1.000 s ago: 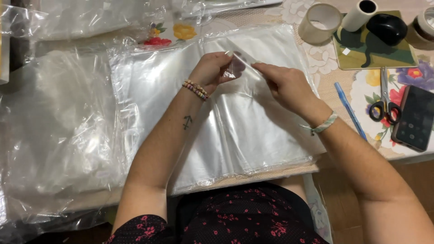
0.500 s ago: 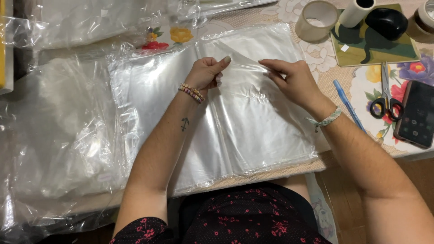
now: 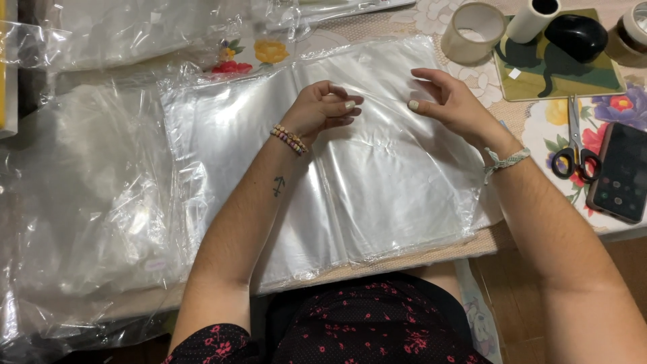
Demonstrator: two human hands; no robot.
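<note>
Far left: a heap of crumpled clear plastic bags (image 3: 87, 202) is lying on the table, reaching over its near edge.

Centre: a flat stack of clear plastic sheets (image 3: 377, 195) is lying on the table (image 3: 495, 237) directly in front of the person, its near edge sitting at the table edge.

The left hand (image 3: 322, 111) is hovering over the upper middle of the stack, fingers curled loosely inward, thumb lying against the fingertips; nothing is visible between them. A beaded bracelet (image 3: 290, 139) is sitting on that wrist. Whether the knuckles are touching the top sheet, cannot tell.

The right hand (image 3: 450, 102) is hovering just beside the left, apart from it, over the same stack. Its fingers are spread and bent, thumb pointing toward the left hand, gripping nothing. A woven band (image 3: 505, 160) is circling that wrist.

Right of the hands, well apart from them:
- 1 roll of tape (image 3: 473, 32) is standing at the top edge of the sheets.
- 1 green mat (image 3: 559, 61) is bearing a white tube (image 3: 532, 17) and a black rounded object (image 3: 577, 37).
- 1 pair of scissors (image 3: 575, 145) with black handles is lying on the flowered cloth.
- 1 dark phone (image 3: 620, 173) is lying at the far right, just beside the scissors.
</note>
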